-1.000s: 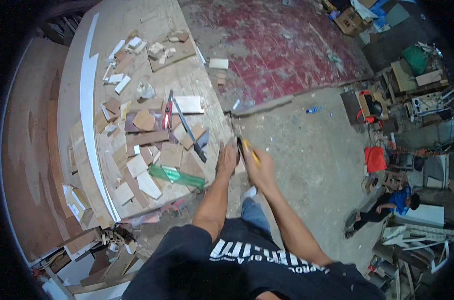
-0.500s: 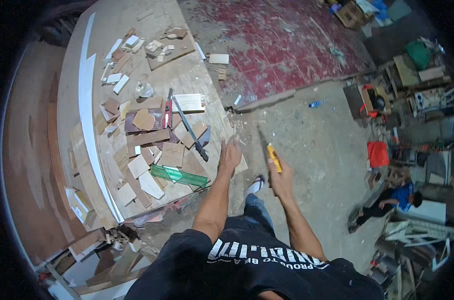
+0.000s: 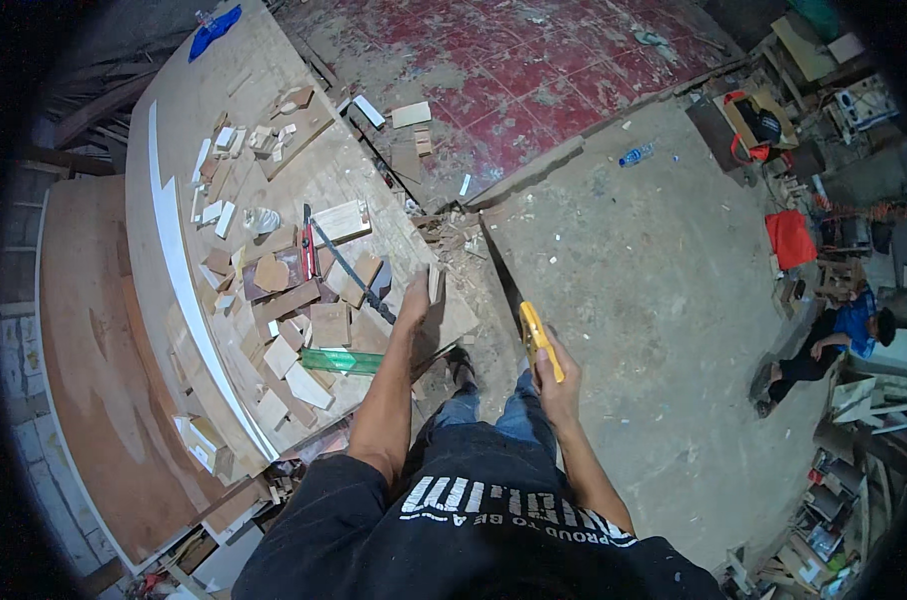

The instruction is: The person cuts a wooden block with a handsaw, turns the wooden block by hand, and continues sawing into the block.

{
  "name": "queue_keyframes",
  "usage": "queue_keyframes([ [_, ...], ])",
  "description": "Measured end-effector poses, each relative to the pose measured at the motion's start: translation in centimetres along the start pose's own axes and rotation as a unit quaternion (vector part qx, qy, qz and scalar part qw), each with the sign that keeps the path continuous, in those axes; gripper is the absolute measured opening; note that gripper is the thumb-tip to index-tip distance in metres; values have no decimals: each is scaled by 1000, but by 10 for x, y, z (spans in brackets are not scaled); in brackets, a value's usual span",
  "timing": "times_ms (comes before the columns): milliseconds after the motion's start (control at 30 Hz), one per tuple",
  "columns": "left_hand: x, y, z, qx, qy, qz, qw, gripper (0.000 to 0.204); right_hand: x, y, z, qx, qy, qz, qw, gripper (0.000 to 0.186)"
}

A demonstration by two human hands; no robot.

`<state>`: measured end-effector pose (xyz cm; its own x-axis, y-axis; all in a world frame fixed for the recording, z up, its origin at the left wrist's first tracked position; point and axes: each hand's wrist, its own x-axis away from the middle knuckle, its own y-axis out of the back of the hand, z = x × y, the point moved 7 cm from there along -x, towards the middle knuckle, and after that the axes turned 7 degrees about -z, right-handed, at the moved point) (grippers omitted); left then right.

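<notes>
Left forearm (image 3: 384, 400): angled up from the dark sleeve, bent at the elbow, crossing the tabletop's near edge
Left hand (image 3: 414, 302): at the near right corner of the tabletop (image 3: 456, 312), knuckles up, fingers closed round the wood piece
Wood piece (image 3: 435, 284): small and pale, narrow edge showing, at the right side of the fingers, just in from the tabletop's right edge; whether it touches the surface I cannot tell
Right forearm (image 3: 596, 475): clear of the tabletop, slanting up and a little left over the floor (image 3: 639, 350)
Right hand (image 3: 559, 378): wrapped round the saw's grip, near the body, to the right of the near right corner
Saw (image 3: 534, 325): yellow handle in the fist; dark blade pointing away and leftward, beyond the tabletop's right edge and apart from the wood piece
Scraps (image 3: 330, 325): heaped left of the left hand, toward the near edge
Green strip (image 3: 342, 361): by the near edge, its right end beside the left forearm
File (image 3: 346, 262): dark, lying aslant on the scraps, black handle toward the left hand
Red tool (image 3: 309, 245): beside the file, farther from the near edge
</notes>
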<state>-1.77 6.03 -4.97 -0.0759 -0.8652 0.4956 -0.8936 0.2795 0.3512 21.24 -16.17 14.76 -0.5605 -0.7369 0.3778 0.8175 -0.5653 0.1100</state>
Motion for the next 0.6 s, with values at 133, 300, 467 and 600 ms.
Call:
queue_keyframes([
  [133, 18, 1, -41, -36, 51, -20, 998, 72, 9, -16, 23, 56, 91, 24, 994, 43],
  [300, 26, 1, -53, -197, -159, -55, 966, 50, 11, -28, 19, 43, 114, 16, 992, 44],
  [467, 65, 22, -90, -50, -82, 13, 995, 43, 14, 16, -6, 0, 67, -29, 997, 43],
  [600, 104, 35, -135, 87, -159, 28, 983, 39, 19, 44, -6, 39, -8, -45, 998, 42],
])
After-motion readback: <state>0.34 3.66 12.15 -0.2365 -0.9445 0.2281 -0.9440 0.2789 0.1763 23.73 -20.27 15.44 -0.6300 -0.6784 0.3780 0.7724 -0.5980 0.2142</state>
